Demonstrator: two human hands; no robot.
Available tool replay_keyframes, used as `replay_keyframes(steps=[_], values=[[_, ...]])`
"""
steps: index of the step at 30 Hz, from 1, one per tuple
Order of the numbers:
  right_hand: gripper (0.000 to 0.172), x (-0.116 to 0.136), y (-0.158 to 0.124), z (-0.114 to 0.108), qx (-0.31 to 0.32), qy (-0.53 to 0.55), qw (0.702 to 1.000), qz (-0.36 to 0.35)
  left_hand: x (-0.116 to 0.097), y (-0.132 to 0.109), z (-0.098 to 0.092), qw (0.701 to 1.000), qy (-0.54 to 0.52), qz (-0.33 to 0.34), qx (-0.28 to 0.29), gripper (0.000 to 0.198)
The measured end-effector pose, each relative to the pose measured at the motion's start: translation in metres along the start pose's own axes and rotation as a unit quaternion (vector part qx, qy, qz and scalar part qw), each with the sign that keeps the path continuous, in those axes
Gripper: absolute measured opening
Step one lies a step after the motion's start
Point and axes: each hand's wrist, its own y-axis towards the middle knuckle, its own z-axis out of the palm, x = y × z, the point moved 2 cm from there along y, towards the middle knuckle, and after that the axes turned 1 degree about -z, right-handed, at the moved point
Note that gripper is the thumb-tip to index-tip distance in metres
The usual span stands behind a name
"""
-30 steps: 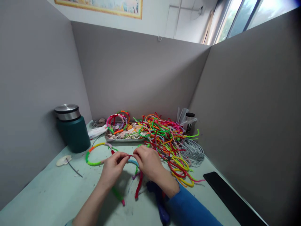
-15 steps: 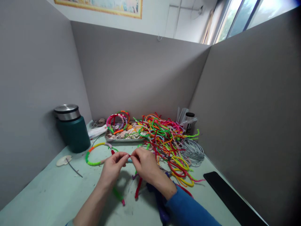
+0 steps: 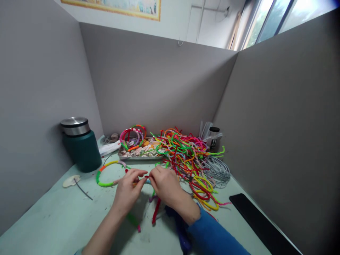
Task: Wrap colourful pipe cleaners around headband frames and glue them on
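My right hand (image 3: 167,186) pinches a small red strip of pipe cleaner (image 3: 146,176) between thumb and fingers, just above the table. Facing it, my left hand (image 3: 127,189) has its thumb and index finger apart around the strip's free end, not gripping it. Behind and left of my left hand lies a ring wrapped in coloured pipe cleaner (image 3: 106,184); part of it is hidden by my hands. Below them lie a green piece with a pink end (image 3: 134,223) and a red piece (image 3: 156,212). A dark blue handle (image 3: 183,235) shows partly under my right forearm.
A tangled heap of pipe cleaners (image 3: 180,145) lies at the back beside a metal tray (image 3: 140,158) of buttons, with wrapped rings on it. A coil of grey wire (image 3: 217,171) is right, a teal bottle (image 3: 82,148) left. Grey partitions (image 3: 159,78) enclose the table.
My left thumb and index finger have parted from the red strip. The right hand keeps its pinch, almost in the same place.
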Motion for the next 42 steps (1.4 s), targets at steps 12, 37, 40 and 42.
replay_keyframes(steps=[12, 37, 40, 42], values=[[0.014, -0.001, 0.002, -0.003, 0.015, -0.065, 0.996, -0.061, -0.008, -0.001, -0.001, 0.998, 0.042, 0.049, 0.000, 0.013], [0.035, 0.006, 0.001, 0.034, 0.049, 0.650, 0.711, 0.264, 0.001, -0.005, 0.013, 0.856, -0.456, -0.244, -0.007, 0.021], [0.023, -0.001, 0.003, 0.024, -0.038, 0.522, 0.826, 0.208, 0.002, -0.004, 0.013, 0.852, -0.453, -0.261, -0.021, 0.022], [0.012, -0.002, 0.003, 0.016, -0.091, 0.434, 0.884, 0.149, 0.003, -0.004, 0.013, 0.851, -0.450, -0.271, -0.022, 0.023]])
